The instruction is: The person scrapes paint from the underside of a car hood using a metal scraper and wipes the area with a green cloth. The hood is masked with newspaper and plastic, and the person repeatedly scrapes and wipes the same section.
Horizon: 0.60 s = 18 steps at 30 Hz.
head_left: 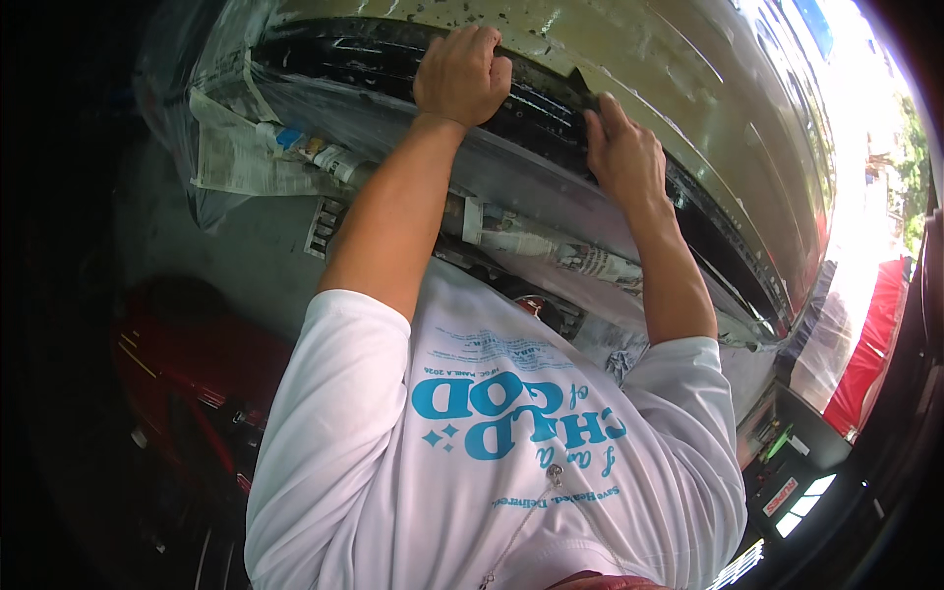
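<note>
A wet, olive-gold car body panel (629, 59) spreads across the top of the view, with dark specks and streaks on it. Along its lower side runs a long glossy black band (541, 113). My left hand (460, 79) rests on this band with its fingers curled in near the panel; whatever they may grip is hidden. To the right, my right hand (626, 152) is closed on a thin dark sheet with a pointed corner (580, 87), pressed against the band's upper edge. Its exact kind I cannot make out.
Clear plastic sheeting (221, 128) and newspaper (246, 162) hang below the band, with more rolled newspaper (565, 246) under my arms. A red vehicle (187, 364) stands in the dark at left. At right are a red and white cloth (865, 344) and a dark cart (796, 472).
</note>
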{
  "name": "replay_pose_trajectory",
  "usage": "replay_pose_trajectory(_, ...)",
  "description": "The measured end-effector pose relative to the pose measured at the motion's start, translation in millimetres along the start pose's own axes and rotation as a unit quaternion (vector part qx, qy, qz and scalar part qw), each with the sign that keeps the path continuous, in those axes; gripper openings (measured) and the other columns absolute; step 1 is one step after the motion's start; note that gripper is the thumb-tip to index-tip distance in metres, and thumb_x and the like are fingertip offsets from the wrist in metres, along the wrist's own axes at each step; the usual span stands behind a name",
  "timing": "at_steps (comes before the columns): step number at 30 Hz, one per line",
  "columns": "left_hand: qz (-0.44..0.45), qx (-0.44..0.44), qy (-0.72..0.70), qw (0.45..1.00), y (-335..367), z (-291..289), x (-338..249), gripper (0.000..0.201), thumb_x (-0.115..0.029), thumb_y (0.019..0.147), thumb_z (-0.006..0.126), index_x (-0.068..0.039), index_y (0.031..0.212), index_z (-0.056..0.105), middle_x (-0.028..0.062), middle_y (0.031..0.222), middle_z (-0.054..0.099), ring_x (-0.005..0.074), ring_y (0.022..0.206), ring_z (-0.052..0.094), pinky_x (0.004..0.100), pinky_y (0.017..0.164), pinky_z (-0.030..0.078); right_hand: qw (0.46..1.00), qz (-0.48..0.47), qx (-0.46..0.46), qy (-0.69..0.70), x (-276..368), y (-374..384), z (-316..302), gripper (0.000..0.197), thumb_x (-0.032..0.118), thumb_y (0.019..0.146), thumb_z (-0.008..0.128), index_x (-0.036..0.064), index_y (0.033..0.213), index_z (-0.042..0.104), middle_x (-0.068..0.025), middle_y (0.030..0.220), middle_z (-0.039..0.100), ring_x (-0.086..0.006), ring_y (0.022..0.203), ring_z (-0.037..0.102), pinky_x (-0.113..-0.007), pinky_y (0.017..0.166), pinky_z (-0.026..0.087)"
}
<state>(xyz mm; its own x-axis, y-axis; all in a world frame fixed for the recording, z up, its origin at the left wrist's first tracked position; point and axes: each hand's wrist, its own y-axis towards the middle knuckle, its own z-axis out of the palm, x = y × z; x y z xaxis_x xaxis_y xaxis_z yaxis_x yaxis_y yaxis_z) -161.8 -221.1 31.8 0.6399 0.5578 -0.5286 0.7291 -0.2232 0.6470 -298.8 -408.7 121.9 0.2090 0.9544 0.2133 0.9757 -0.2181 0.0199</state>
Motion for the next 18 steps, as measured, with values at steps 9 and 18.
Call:
replay_pose_trajectory(9,-0.005,0.008,-0.024,1.0,2,-4,-2,0.02,-0.013,0.088,0.062,-0.009,0.107,0.066,0.0108,0.095,0.07,0.0341,0.091,0.067,0.0472,0.083,0.051,1.0,-0.007,-0.015,-0.009,19,8,6,0.028,0.034,0.106,0.059,0.0094,0.118,0.064,-0.0221,0.091,0.076,-0.0468,0.088,0.074,-0.057,0.078,0.059)
replay_pose_trajectory(18,-0.01,0.018,-0.006,1.0,2,-5,-3,0.02,-0.013,0.086,0.063,-0.009,0.106,0.066,0.0102,0.099,0.069,0.0322,0.095,0.067,0.0473,0.083,0.052,0.994,-0.032,-0.027,0.096,48,33,11,0.036,0.034,0.105,0.062,0.0062,0.127,0.066,-0.0235,0.092,0.075,-0.0452,0.091,0.073,-0.054,0.08,0.056)
